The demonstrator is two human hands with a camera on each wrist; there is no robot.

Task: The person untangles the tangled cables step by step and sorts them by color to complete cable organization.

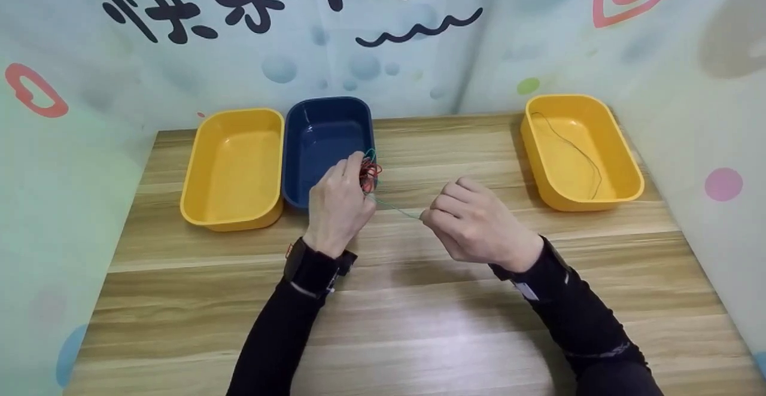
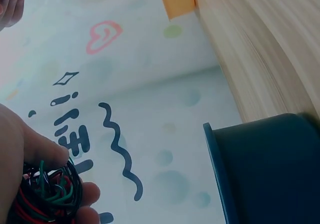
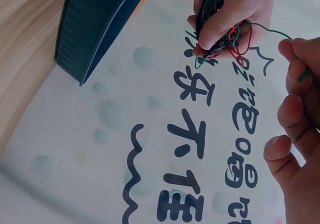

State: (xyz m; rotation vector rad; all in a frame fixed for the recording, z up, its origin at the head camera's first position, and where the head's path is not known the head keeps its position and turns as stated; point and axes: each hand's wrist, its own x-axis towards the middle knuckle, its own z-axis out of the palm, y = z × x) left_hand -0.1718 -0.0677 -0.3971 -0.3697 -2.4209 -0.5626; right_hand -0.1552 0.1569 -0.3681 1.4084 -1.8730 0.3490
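My left hand grips a tangled bundle of thin wires, red, green and black, over the near right corner of the blue bin. In the left wrist view the thumb lies across the top of the wire bundle, with fingertips beneath it. Off to the right, my right hand pinches one green wire between thumb and forefinger. That strand runs from the bundle across to the pinch, and a short green end shows past the fingers. The right hand's other fingers are curled.
A yellow bin stands left of the blue one. At the far right, another yellow bin has a single thin dark wire inside. The bins sit along the back of the wooden table, against a printed curtain.
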